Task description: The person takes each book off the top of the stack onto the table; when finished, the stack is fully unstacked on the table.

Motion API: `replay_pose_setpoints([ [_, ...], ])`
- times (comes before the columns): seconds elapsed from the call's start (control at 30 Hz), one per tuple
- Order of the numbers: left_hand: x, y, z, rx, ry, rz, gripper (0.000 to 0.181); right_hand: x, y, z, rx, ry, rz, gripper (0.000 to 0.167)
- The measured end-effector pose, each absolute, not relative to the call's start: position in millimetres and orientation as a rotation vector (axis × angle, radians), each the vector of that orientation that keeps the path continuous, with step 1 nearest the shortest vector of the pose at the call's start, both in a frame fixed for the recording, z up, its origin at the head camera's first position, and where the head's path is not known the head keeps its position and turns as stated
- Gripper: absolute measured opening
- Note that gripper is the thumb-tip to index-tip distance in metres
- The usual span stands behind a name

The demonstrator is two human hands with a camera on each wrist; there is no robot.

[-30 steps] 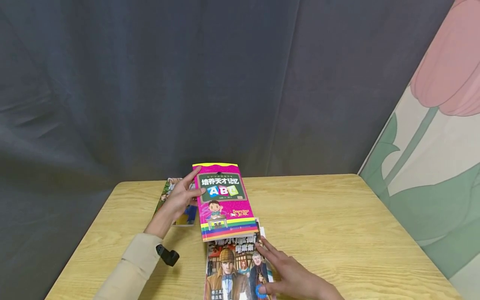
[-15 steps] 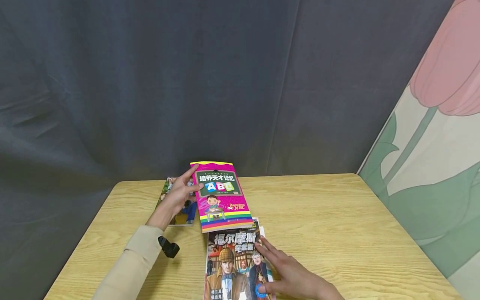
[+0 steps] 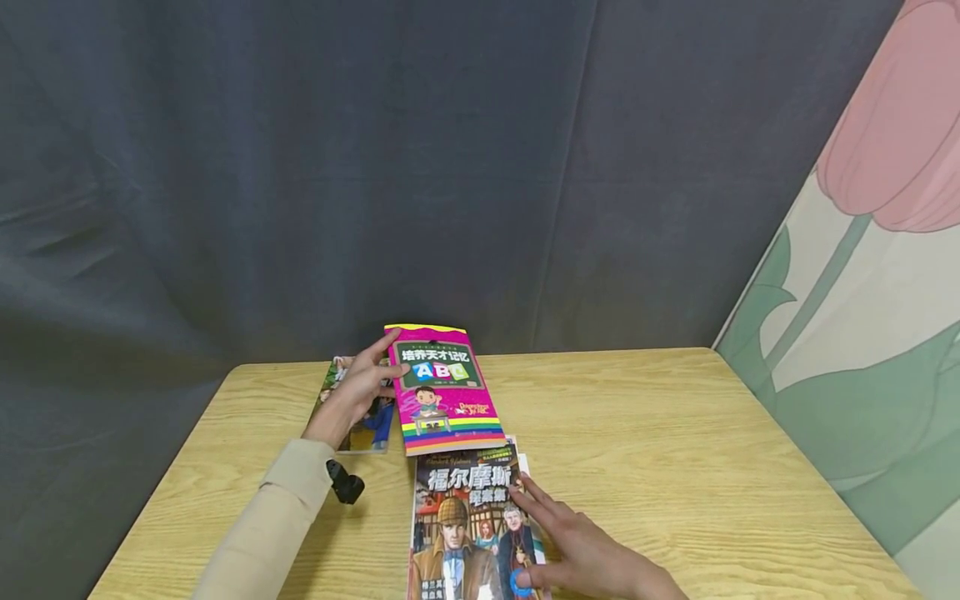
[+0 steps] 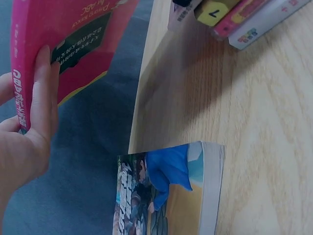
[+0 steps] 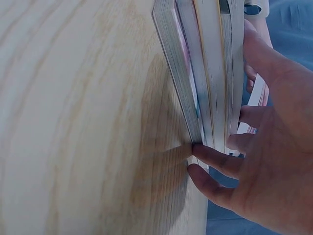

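My left hand (image 3: 351, 398) pinches the left edge of a pink ABC children's book (image 3: 450, 412), thumb on the front cover and fingers behind it. Held raised and tilted, this book also shows in the left wrist view. Just below its bottom edge lies a stack of books, topped by a detective book (image 3: 468, 533) with a man in a checked cap. Against the stack's right side rests my right hand (image 3: 581, 546). In the right wrist view its fingertips (image 5: 210, 159) touch the page edges of the stacked books (image 5: 210, 68), and the thumb lies over the top.
Partly behind my left forearm, another illustrated book (image 3: 373, 432) lies at the table's back left; the left wrist view shows its thick page edge. Wooden tabletop (image 3: 660, 450) extends on both sides. A dark curtain (image 3: 480, 167) hangs behind, and a flower-patterned wall (image 3: 862, 358) stands right.
The pink book's lower edge has moved up and away from the stack, uncovering the detective book's title. My left hand has shifted only slightly. The right hand stays in place.
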State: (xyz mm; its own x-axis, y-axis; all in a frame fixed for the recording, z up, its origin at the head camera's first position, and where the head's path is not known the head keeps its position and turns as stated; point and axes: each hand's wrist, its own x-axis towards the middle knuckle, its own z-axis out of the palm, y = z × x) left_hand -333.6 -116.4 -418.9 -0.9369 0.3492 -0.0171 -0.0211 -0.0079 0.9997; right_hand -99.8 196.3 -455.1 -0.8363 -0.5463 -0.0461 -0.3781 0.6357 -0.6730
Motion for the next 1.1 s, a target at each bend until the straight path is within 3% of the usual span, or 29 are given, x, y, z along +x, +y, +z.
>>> replay_pose_setpoints([
  [1.1, -366, -124, -427, 0.213, 2.048, 1.966, 0.073, -103, 196, -456, -0.776, 2.622, -0.976, 0.089],
])
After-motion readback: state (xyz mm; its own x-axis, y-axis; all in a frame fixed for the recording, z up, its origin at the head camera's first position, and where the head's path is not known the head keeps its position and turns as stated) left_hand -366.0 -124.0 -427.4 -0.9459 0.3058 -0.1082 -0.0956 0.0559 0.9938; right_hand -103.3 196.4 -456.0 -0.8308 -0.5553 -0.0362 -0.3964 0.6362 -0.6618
